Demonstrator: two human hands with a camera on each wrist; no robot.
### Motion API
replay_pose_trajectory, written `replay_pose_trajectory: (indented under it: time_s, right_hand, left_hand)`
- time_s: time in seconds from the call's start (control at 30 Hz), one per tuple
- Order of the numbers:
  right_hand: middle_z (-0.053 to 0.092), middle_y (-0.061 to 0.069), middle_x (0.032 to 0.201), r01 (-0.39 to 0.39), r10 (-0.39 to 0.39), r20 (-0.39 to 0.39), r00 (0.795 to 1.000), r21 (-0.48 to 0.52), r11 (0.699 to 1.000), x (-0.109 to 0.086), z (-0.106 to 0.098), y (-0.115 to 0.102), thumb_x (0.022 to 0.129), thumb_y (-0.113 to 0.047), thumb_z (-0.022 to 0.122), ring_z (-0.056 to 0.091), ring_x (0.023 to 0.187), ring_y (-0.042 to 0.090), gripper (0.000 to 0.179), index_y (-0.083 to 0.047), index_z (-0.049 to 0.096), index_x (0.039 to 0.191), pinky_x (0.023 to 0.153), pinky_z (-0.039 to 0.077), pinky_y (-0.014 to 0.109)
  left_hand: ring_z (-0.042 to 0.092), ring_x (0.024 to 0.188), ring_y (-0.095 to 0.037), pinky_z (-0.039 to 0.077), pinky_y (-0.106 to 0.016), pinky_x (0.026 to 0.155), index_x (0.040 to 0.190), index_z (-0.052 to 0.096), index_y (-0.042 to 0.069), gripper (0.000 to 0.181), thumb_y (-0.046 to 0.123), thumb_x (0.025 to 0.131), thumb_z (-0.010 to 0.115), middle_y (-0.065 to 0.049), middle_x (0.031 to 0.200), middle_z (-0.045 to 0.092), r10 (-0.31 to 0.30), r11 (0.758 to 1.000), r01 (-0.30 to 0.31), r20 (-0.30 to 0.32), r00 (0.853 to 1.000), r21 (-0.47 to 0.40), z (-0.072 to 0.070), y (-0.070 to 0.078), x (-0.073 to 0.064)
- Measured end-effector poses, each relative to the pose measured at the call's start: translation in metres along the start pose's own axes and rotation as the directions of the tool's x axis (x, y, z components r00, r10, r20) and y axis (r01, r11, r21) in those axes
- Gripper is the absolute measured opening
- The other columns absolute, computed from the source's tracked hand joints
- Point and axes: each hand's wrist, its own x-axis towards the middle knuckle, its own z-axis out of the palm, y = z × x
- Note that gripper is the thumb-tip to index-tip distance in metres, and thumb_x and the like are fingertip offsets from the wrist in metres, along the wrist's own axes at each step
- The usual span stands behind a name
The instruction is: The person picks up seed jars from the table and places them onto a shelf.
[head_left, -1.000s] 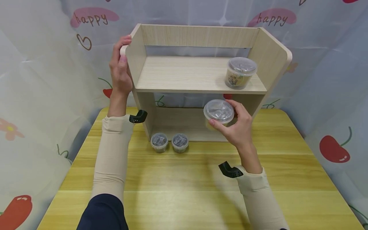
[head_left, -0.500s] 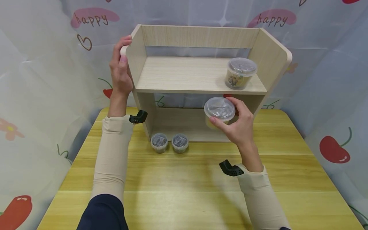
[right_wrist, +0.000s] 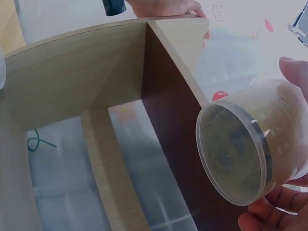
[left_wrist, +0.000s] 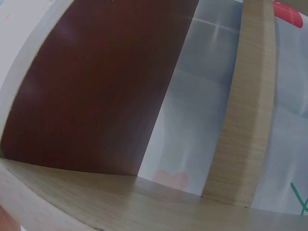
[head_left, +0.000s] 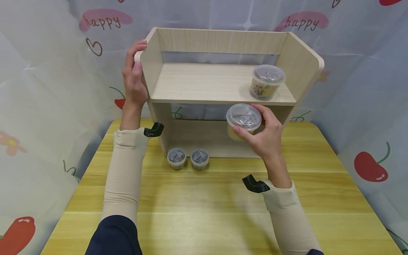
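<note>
My left hand (head_left: 134, 79) grips the upper front edge of the left side panel of a pale wooden shelf unit (head_left: 204, 83), fingers over the top and thumb in front. My right hand (head_left: 267, 134) holds a round clear plastic tub (head_left: 243, 118) by its side, between thumb and fingers, its lid facing up. This tub is in front of the lower opening, just below the front edge of the upper board. In the right wrist view the tub's base (right_wrist: 231, 154) shows, with fingertips (right_wrist: 269, 211) curled beneath one side. A similar lidded tub (head_left: 267, 82) stands on the upper board's right end.
Two small lidded cups (head_left: 176, 158) stand side by side on the yellow wooden table (head_left: 197, 212), before the unit's lower left front. A printed cloth (head_left: 204, 14) hangs behind and on both sides. In the left wrist view the unit's wooden crossbar (left_wrist: 245, 106) shows.
My right hand has raised the tub slightly, up toward the upper board's front edge. The left hand has kept its hold on the side panel, and the other containers are still.
</note>
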Motion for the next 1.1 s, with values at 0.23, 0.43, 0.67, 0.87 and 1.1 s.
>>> replay_pose_trajectory:
  time_s: [0.23, 0.43, 0.67, 0.87, 1.1]
  right_hand:
    - [0.067, 0.015, 0.107, 0.005, -0.006, 0.005, 1.000, 0.013, 1.000, 0.006, 0.002, -0.004, 0.064, -0.035, 0.082, 0.059, 0.089, 0.018, 0.072, 0.003, 0.063, 0.122, 0.074, 0.044, 0.017]
    - [0.067, 0.016, 0.108, 0.006, -0.006, 0.002, 1.000, -0.002, 1.000, 0.012, 0.003, -0.006, 0.065, -0.040, 0.080, 0.060, 0.091, 0.020, 0.076, 0.005, 0.062, 0.123, 0.077, 0.046, 0.017]
    - [0.067, 0.017, 0.107, 0.023, -0.023, -0.006, 1.000, -0.024, 0.999, 0.020, 0.004, -0.008, 0.065, -0.051, 0.078, 0.061, 0.091, 0.023, 0.082, 0.005, 0.062, 0.122, 0.077, 0.045, 0.017]
    - [0.066, 0.017, 0.106, 0.036, -0.036, -0.011, 0.999, -0.034, 0.999, 0.026, 0.004, -0.010, 0.066, -0.061, 0.076, 0.060, 0.090, 0.024, 0.089, 0.006, 0.061, 0.122, 0.077, 0.045, 0.016]
    - [0.066, 0.017, 0.107, 0.042, -0.042, -0.020, 0.999, -0.040, 0.998, 0.030, 0.004, -0.011, 0.067, -0.065, 0.073, 0.060, 0.090, 0.024, 0.091, 0.007, 0.061, 0.121, 0.076, 0.044, 0.017]
  left_hand:
    - [0.042, 0.130, -0.025, 0.031, -0.039, 0.110, 0.124, 0.046, -0.013, 0.051, 0.017, 0.086, 0.031, -0.020, 0.136, 0.049, 0.005, 1.000, -0.005, 0.002, 1.000, -0.001, 0.000, 0.000, 0.000]
    - [0.041, 0.132, -0.024, 0.028, -0.039, 0.113, 0.124, 0.046, -0.014, 0.051, 0.017, 0.085, 0.031, -0.020, 0.136, 0.049, 0.010, 1.000, -0.010, 0.000, 1.000, 0.010, 0.000, -0.002, 0.000]
    - [0.041, 0.132, -0.024, 0.030, -0.039, 0.112, 0.125, 0.045, -0.013, 0.052, 0.017, 0.085, 0.031, -0.019, 0.137, 0.049, 0.003, 1.000, -0.003, 0.000, 1.000, 0.018, -0.002, -0.004, 0.001]
    - [0.042, 0.130, -0.024, 0.031, -0.039, 0.110, 0.126, 0.045, -0.013, 0.052, 0.018, 0.086, 0.032, -0.017, 0.137, 0.049, -0.004, 1.000, 0.004, -0.002, 1.000, 0.012, -0.003, -0.004, 0.000]
    - [0.042, 0.130, -0.024, 0.031, -0.039, 0.111, 0.125, 0.045, -0.013, 0.052, 0.018, 0.086, 0.032, -0.017, 0.137, 0.049, 0.000, 1.000, 0.000, -0.003, 1.000, 0.010, -0.001, -0.004, 0.000]
